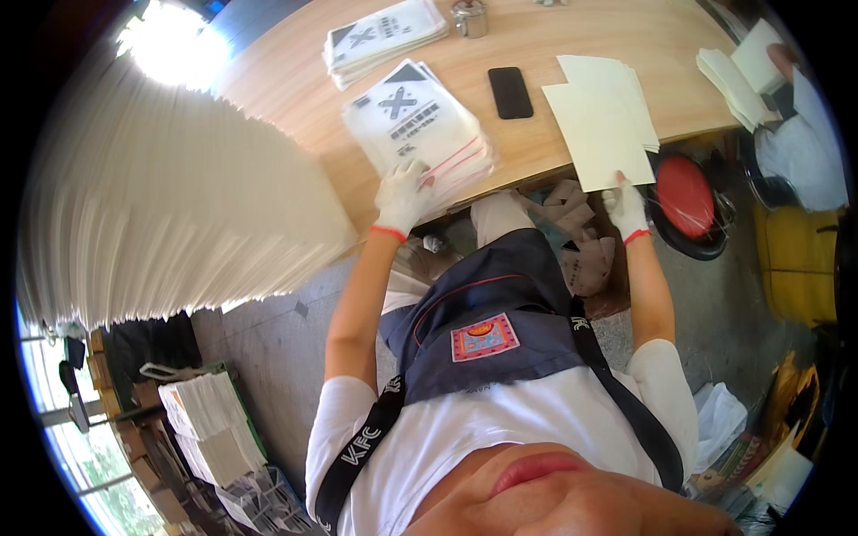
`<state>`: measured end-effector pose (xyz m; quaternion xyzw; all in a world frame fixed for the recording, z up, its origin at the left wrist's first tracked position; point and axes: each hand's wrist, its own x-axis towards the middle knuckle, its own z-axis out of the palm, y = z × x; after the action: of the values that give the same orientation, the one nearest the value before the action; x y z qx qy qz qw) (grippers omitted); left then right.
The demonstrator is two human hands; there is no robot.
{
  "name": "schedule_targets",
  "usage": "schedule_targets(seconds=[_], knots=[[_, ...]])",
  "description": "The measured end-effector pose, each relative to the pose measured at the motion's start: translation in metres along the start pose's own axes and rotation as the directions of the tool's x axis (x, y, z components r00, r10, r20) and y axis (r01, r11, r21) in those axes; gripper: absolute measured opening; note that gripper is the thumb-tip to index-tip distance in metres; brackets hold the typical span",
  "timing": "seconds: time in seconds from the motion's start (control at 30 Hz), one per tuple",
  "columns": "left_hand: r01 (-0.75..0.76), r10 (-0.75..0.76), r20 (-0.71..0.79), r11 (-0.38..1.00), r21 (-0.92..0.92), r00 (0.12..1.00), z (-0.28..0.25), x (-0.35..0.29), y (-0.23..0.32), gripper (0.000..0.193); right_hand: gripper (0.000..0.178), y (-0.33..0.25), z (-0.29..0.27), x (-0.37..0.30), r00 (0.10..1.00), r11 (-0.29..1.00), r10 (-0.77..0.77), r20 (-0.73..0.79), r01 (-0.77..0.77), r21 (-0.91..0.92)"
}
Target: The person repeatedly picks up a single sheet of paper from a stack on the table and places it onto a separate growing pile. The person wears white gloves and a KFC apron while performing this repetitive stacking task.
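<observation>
My left hand [404, 196], in a white knit glove with a red cuff, is at the near left corner of a stack of printed clear-and-white plastic bags [407, 125]. Its fingers are bent over the top bag's edge, with bare skin showing at the thumb. My right hand [626, 207], gloved the same way, pinches the near edge of a cream sheet [597, 134], thumb on top and the other fingers beneath. That sheet overhangs the table's front edge and lies over several similar sheets. Between the two piles rests a black phone [510, 93].
Another bag stack [380, 37] and a metal jar [469, 18] stand farther back on the wooden table [304, 76]. A tall pile of cream sheets [179, 196] rises at left. A red-seated stool [686, 198] is at right, near another person's arm [809, 134].
</observation>
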<state>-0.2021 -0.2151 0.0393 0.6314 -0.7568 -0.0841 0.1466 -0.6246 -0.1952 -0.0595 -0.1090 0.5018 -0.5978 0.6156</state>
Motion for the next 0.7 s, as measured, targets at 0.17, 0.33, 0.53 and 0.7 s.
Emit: schedule_targets(seconds=[0.17,0.33,0.53,0.7], knots=[[0.098,-0.120,0.063,0.955,0.281,0.991,0.012,0.028,-0.008,0.029,0.013,-0.031,0.018,-0.020,0.948,0.950,-0.312,0.069,0.310,0.040],[0.129,-0.133,0.009,0.972,0.195,0.991,0.019,0.031,-0.038,0.030,0.040,-0.031,0.078,-0.094,0.925,0.991,-0.135,0.356,0.122,0.058],[0.049,-0.046,-0.192,0.999,0.011,0.980,0.028,0.022,-0.057,0.019,0.033,0.035,0.088,-0.094,0.862,0.975,0.220,0.456,-0.197,-0.098],[0.001,-0.023,-0.273,0.997,-0.081,0.962,0.023,0.018,-0.058,0.015,0.027,0.059,0.109,-0.108,0.938,0.983,0.177,0.297,-0.185,0.000]])
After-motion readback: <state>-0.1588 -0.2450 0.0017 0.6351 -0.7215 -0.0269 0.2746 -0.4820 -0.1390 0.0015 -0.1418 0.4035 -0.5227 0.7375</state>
